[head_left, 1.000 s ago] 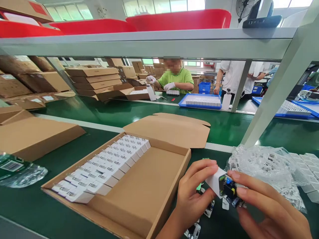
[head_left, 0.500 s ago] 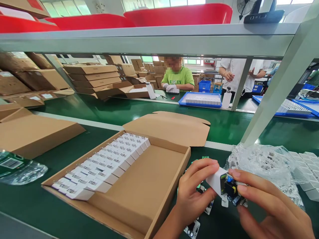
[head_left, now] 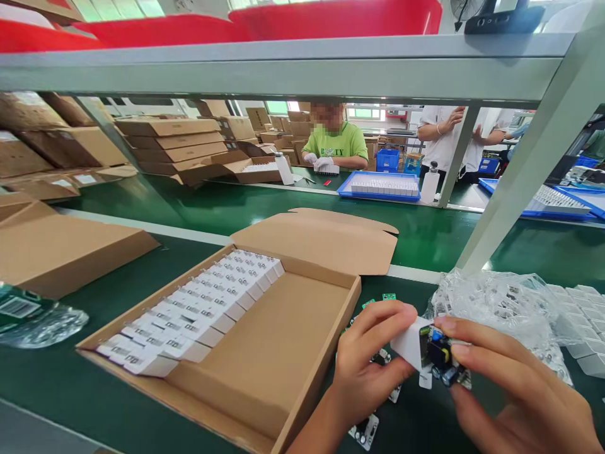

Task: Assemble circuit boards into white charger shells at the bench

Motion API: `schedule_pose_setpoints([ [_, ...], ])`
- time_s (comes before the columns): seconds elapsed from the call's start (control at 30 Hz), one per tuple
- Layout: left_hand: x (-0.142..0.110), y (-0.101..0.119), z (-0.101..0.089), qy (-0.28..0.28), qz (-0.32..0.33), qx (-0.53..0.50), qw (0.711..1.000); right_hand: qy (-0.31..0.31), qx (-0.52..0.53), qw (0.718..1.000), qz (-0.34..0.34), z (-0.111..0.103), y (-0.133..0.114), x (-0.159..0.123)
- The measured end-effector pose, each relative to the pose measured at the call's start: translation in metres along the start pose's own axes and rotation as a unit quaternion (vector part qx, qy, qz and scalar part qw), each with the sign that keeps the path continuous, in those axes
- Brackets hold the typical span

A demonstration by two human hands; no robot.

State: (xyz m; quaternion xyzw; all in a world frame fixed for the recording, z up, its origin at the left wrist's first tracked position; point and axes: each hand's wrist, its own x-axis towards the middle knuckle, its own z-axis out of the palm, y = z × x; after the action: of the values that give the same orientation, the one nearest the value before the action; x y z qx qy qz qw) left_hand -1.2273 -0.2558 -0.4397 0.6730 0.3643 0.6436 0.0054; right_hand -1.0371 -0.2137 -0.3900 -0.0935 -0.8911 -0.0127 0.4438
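Green assembly belt, lower right: left hand, right hand, both sets of fingers clamped on one white plastic casing holding circuit board.

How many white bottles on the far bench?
2. One bottle stands left of the worker; another bottle stands right of the blue tray. Others may be hidden.

hands: 2 | open cartons: 1 | white bottles: 2
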Motion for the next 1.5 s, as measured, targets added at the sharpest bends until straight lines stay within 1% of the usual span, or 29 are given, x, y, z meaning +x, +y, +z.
schedule_pose_setpoints([
  [0.13, 0.002, 0.0, -0.001, -0.009, 0.006, -0.01, 1.0, -0.008, 0.009, 1.0, -0.01, -0.002, 0.0, 0.006],
  [0.3, 0.003, 0.0, -0.002, -0.02, 0.012, -0.016, 1.0, 0.048, 0.053, 0.996, 0.054, 0.003, -0.005, 0.006],
  [0.43, 0.004, 0.0, -0.002, -0.018, 0.009, -0.011, 1.0, 0.026, 0.062, 0.997, 0.047, 0.003, -0.005, 0.005],
  [0.7, 0.004, -0.001, -0.002, -0.018, 0.005, -0.008, 1.0, -0.01, 0.044, 0.998, 0.034, -0.002, -0.001, 0.003],
  [0.87, 0.004, -0.001, -0.001, -0.014, 0.009, -0.011, 1.0, -0.027, 0.065, 0.997, 0.028, -0.004, 0.0, 0.002],
  [1.07, 0.004, -0.001, -0.001, -0.013, 0.01, -0.005, 1.0, -0.035, 0.074, 0.996, 0.024, -0.002, 0.003, 0.005],
  [1.27, 0.003, -0.001, -0.001, -0.018, 0.004, 0.003, 1.0, -0.041, 0.05, 0.998, 0.018, -0.003, 0.004, 0.001],
  [1.4, 0.003, -0.001, 0.0, -0.016, 0.005, -0.004, 1.0, -0.05, 0.037, 0.998, -0.001, 0.001, 0.007, -0.001],
  [1.5, 0.001, -0.003, 0.0, -0.01, -0.009, -0.014, 1.0, -0.058, 0.026, 0.998, -0.015, 0.005, 0.009, 0.001],
])
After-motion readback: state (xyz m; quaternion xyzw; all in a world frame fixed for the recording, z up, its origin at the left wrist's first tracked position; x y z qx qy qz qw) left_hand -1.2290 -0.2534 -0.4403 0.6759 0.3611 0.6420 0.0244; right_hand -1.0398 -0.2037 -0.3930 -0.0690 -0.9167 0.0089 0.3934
